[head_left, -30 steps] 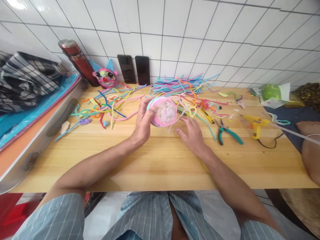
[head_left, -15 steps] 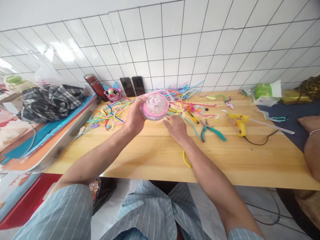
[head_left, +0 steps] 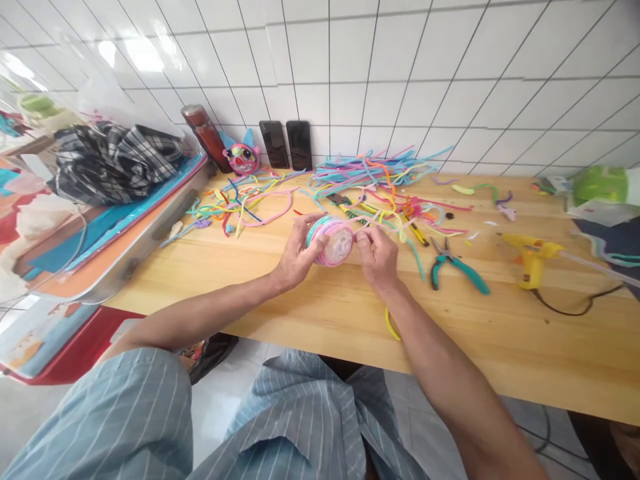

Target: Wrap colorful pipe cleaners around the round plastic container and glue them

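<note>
My left hand is wrapped round a round, drum-shaped piece with coils of pink and teal pipe cleaner about its side. Its whitish, see-through end is turned to the right and towards me. Close by its right edge, my right hand has thumb and fingers pinched on a pale pink pipe cleaner. Both hands are above the wooden table. Teal-handled pliers lie open to the right of my right hand, and a yellow cutter knife lies just behind it.
Loose pipe cleaners are heaped by the tiled wall. A yellow glue gun with a cord lies right. Two dark phones, a pipe-cleaner figure and a red flask stand at the back. A plaid cloth lies on the left.
My left hand has turned the round piece so its coiled side shows, and lowered it. My right hand, its fingers looser before, now pinches beside it. The view has shifted left and down.
</note>
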Available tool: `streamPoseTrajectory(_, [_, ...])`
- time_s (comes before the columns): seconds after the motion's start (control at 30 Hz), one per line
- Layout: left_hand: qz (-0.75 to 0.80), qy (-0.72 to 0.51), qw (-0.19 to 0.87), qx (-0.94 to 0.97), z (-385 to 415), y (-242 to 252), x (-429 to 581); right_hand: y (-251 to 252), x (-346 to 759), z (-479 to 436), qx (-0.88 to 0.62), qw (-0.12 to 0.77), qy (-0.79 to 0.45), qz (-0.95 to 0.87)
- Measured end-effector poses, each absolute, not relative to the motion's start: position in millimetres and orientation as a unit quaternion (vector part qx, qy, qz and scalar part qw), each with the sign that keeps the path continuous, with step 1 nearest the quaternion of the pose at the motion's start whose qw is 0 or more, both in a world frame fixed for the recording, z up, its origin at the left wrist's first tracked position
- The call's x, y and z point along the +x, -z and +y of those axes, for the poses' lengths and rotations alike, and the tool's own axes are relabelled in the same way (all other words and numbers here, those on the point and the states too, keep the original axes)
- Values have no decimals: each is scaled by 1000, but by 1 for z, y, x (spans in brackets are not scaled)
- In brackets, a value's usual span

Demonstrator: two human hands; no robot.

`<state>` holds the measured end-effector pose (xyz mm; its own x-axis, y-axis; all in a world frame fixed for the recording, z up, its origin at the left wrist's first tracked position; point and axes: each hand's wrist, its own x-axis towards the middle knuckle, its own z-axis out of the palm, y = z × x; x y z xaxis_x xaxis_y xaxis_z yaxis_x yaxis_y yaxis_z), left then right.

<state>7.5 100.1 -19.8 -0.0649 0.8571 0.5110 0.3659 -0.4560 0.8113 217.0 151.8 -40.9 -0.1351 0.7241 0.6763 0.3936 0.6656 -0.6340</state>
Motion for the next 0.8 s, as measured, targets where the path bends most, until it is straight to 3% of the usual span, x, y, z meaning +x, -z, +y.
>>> streamPoseTrajectory(0.2, [406, -527, 202, 719, 101, 48, -6, 33, 209, 136, -377, 557, -182, -718])
streamPoseTrajectory(0.3, [389, -526, 197, 731, 102, 56, -9, 25, 208, 127, -377, 562, -129, -725])
streamPoseTrajectory(0.47, [387, -526, 227, 723, 103, 59, -13, 11, 213, 120, -370, 492, -11, -788])
streamPoseTrajectory(0.63, [391, -530, 245, 712, 105, 59, -13, -1, 216, 123, -376, 395, -41, -837])
streamPoseTrajectory(0.8, [388, -532, 229, 717, 105, 60, -11, -5, 216, 122, -356, 372, -78, -854])
